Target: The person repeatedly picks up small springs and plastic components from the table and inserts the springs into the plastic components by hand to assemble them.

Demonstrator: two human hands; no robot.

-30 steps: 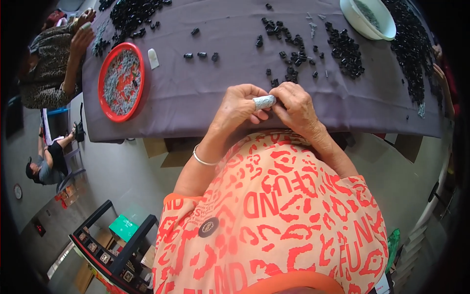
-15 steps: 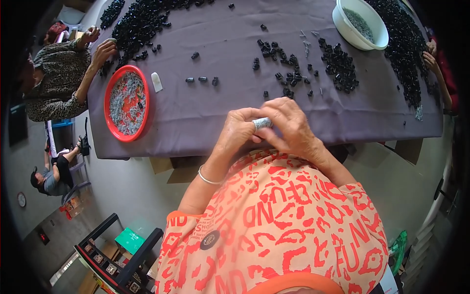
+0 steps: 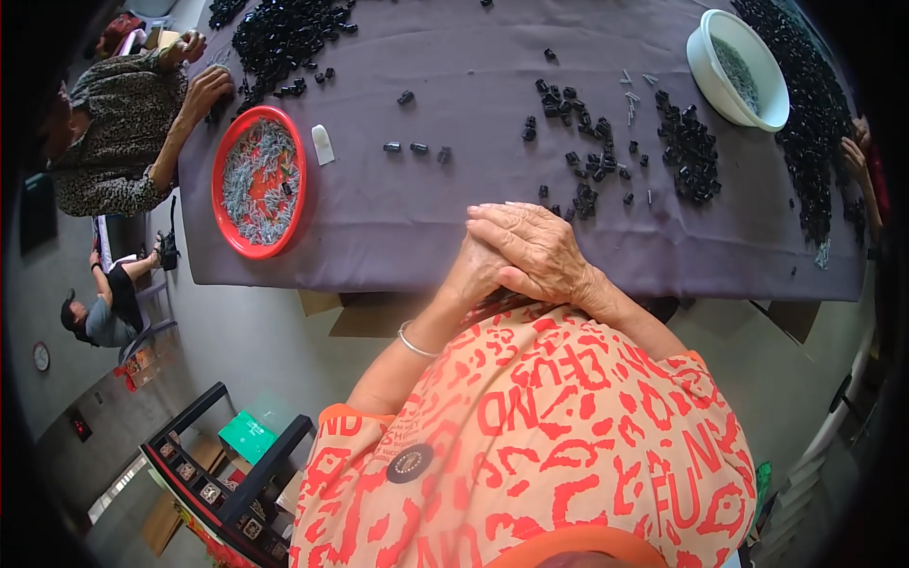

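Note:
At the table's near edge, my right hand (image 3: 538, 241) lies over my left hand (image 3: 472, 267), its fingers closed round it. The left hand's fingers are hidden underneath, so whether anything is between the palms cannot be seen. Beyond the hands, small black plastic parts (image 3: 584, 197) lie loose on the dark cloth, several close to my right knuckles. A short row of three black parts (image 3: 419, 149) lies ahead and to the left. A denser cluster of black parts (image 3: 690, 156) is to the right, with thin grey pins (image 3: 631, 106) near it.
A red bowl (image 3: 301, 189) of grey pins stands at left beside a white tab-shaped piece (image 3: 323, 145). A white bowl (image 3: 769, 123) holds more pins at right. Big black piles (image 3: 284, 43) lie far left and along the right side. Co-workers' hands (image 3: 206, 90) work at both sides.
My right hand has closed over my left; the pale blue-white wrap on a finger, visible before, is now hidden. The view has shifted, so the table's things appear further right.

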